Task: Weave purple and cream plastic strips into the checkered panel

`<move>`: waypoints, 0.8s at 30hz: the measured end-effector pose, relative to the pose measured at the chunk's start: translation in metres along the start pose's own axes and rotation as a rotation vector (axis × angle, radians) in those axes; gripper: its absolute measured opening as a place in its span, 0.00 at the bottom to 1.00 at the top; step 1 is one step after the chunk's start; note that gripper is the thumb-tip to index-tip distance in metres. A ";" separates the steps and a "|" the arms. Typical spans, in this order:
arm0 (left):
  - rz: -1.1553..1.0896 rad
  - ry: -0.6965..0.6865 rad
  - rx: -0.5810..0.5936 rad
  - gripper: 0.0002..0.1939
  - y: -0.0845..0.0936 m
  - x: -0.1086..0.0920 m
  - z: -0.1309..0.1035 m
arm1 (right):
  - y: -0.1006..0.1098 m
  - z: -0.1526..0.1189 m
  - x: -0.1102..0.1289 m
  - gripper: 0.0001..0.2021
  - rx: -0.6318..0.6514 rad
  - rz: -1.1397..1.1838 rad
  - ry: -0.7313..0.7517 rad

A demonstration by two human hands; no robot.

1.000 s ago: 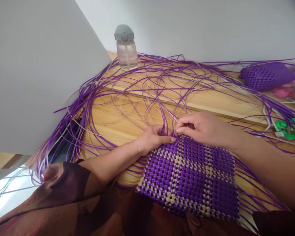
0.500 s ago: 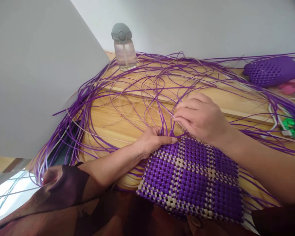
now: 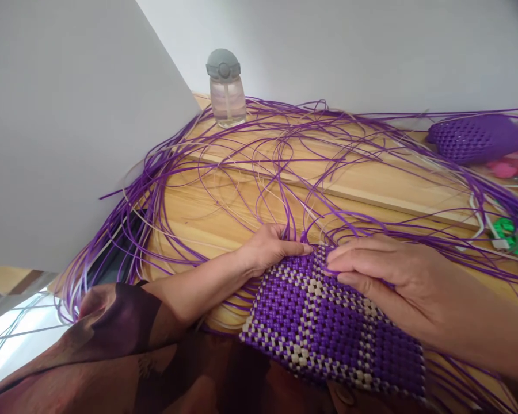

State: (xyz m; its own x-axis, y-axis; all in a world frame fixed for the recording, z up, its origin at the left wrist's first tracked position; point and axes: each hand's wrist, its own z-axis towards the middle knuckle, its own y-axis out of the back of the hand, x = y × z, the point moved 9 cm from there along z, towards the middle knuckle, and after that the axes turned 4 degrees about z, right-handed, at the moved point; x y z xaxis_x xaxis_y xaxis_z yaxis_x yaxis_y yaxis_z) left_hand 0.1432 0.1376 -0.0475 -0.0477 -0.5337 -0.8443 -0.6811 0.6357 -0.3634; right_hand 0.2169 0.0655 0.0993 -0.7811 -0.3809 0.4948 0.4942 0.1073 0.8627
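Note:
A woven panel of purple and cream plastic strips (image 3: pixel 336 322) lies against my lap, with long loose strips fanning out from its edges. My left hand (image 3: pixel 267 250) grips its upper left corner, thumb on top and fingers behind, beside a few upright purple strips (image 3: pixel 290 213). Over the panel's upper right part is my right hand (image 3: pixel 384 276). Its fingers are drawn together, with the tips close to the cream band at the upper edge. Whatever may be between those fingertips is hidden.
A clear bottle with a grey lid (image 3: pixel 227 89) stands at the back of the wooden table (image 3: pixel 207 213). Purple netting (image 3: pixel 479 138), pink pieces (image 3: pixel 503 168) and a green bundle (image 3: pixel 507 233) lie at right. A grey panel (image 3: pixel 69 132) rises at left.
My right hand has come down and toward me, from the loose strips above the edge to the panel's surface. My left hand keeps its hold. The view has shifted slightly.

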 end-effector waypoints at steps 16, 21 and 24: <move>0.051 -0.061 -0.015 0.18 0.003 -0.004 -0.001 | -0.037 0.029 -0.082 0.08 -0.023 0.426 -0.457; 0.024 -0.055 0.006 0.17 0.002 -0.002 0.000 | -0.037 0.029 -0.081 0.05 -0.107 0.353 -0.499; 0.036 -0.101 0.003 0.17 0.002 -0.006 0.001 | -0.031 0.035 -0.058 0.04 -0.167 0.238 -0.357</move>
State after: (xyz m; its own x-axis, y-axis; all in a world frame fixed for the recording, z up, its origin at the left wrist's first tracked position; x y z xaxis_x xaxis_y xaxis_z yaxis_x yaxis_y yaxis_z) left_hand 0.1431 0.1420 -0.0437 0.0018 -0.4522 -0.8919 -0.6778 0.6552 -0.3336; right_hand 0.2332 0.1162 0.0473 -0.7063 -0.0204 0.7076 0.7078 -0.0066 0.7064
